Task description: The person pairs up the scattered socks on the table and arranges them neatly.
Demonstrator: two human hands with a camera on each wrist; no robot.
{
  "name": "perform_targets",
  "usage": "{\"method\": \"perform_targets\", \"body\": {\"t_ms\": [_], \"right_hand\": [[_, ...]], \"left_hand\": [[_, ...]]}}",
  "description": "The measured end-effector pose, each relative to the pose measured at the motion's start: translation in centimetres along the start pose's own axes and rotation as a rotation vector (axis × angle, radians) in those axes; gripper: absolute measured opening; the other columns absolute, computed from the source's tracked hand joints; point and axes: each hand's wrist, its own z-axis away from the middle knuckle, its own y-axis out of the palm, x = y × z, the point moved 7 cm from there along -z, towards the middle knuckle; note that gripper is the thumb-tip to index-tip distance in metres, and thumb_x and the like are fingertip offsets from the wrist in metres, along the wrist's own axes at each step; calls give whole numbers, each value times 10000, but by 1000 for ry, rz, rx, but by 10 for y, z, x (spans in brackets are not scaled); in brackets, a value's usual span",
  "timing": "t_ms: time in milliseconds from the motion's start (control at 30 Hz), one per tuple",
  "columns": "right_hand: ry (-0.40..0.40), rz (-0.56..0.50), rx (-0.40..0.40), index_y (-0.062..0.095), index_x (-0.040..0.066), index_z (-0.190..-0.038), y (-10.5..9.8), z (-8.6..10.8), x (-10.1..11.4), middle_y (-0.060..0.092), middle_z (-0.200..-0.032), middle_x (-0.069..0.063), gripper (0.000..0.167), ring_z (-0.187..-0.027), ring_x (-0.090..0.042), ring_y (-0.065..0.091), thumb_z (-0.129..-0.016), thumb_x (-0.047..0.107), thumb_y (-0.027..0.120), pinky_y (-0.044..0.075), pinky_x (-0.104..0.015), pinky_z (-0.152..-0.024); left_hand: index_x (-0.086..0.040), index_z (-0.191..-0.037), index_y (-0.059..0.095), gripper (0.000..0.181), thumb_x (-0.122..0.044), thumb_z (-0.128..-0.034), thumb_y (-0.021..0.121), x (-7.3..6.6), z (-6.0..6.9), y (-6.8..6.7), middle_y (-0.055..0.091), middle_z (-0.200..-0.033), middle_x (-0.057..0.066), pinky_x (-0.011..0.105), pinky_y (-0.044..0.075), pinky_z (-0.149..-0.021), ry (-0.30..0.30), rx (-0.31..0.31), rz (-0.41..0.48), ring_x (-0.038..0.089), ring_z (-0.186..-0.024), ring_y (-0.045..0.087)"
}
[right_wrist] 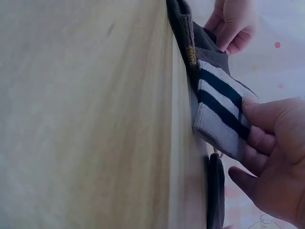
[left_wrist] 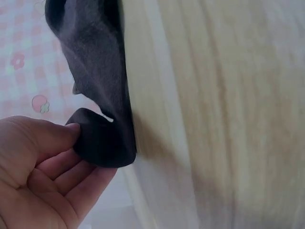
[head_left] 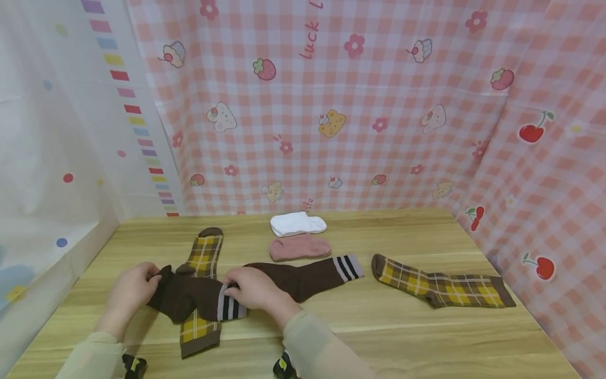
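A dark brown sock (head_left: 201, 297) with a grey, black-striped cuff lies across a yellow-and-brown plaid sock (head_left: 201, 331) at the left of the table. My left hand (head_left: 134, 289) pinches the brown sock's toe end, which curls up off the wood in the left wrist view (left_wrist: 102, 138). At the other end, my right hand (head_left: 255, 287) pinches the striped cuff (right_wrist: 224, 107) between thumb and fingers. A second brown sock (head_left: 303, 279) with the same stripes lies just beyond the right hand, partly hidden by it.
Behind the brown socks lie a pink sock (head_left: 300, 247) and a white sock (head_left: 298, 223). Another plaid sock (head_left: 445, 284) is at the right. Checked cloth (head_left: 331, 158) walls in the back and right of the wooden table (head_left: 402, 342); pale cloth (head_left: 52, 158) hangs at the left.
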Motion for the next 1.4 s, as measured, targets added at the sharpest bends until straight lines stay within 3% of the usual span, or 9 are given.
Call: {"method": "perform_targets", "body": {"t_ms": [133, 367, 500, 667, 1033, 1267, 1400], "right_hand": [[8, -59, -18, 703, 151, -1075, -3, 4, 1, 691, -1011, 61, 122, -870, -23, 610, -976, 195, 647, 478, -171, -790], [1, -118, -51, 710, 140, -1077, -9, 10, 2, 704, -1012, 61, 136, -886, -2, 614, -972, 205, 653, 474, -153, -788], [-10, -134, -73, 718, 144, -1061, -15, 14, 4, 707, -994, 74, 129, -864, 20, 604, -968, 210, 659, 468, -144, -774], [-19, -149, -99, 724, 143, -1066, -22, 19, 4, 709, -1001, 71, 137, -880, 18, 607, -971, 212, 654, 469, -143, -789], [35, -240, -137, 733, 138, -1038, -32, 28, -3, 702, -990, 60, 126, -906, -21, 611, -980, 201, 640, 478, -180, -822], [78, -296, -149, 728, 146, -1018, -45, 36, -8, 693, -976, 65, 110, -896, -27, 603, -981, 198, 639, 483, -208, -823], [90, -320, -158, 721, 147, -1014, -53, 42, -14, 688, -984, 59, 100, -903, -46, 600, -983, 188, 635, 490, -236, -836]], "left_hand": [[97, -961, 613, 151, -47, -921, 595, 6, 2, -5, 650, -888, 243, 497, 485, -647, -35, -41, 31, 345, -759, 615], [109, -982, 634, 169, -38, -903, 605, 6, 10, -17, 681, -884, 253, 439, 476, -622, -40, -179, 71, 390, -770, 638], [108, -1024, 654, 192, -36, -912, 599, 6, 16, -23, 689, -916, 278, 455, 482, -639, -42, -222, 98, 449, -833, 645], [106, -1039, 665, 215, -62, -924, 596, 2, 23, -32, 700, -897, 259, 415, 460, -631, -45, -268, 124, 431, -818, 644], [75, -1042, 687, 230, -122, -945, 617, -9, 32, -43, 721, -897, 213, 229, 405, -573, -92, -336, 177, 211, -738, 617], [53, -1061, 701, 245, -156, -950, 639, -26, 34, -43, 723, -927, 207, 124, 402, -567, -103, -381, 255, -144, -712, 461], [40, -1071, 704, 245, -165, -952, 644, -38, 32, -41, 722, -935, 199, 112, 405, -580, -98, -389, 293, -157, -721, 460]]}}
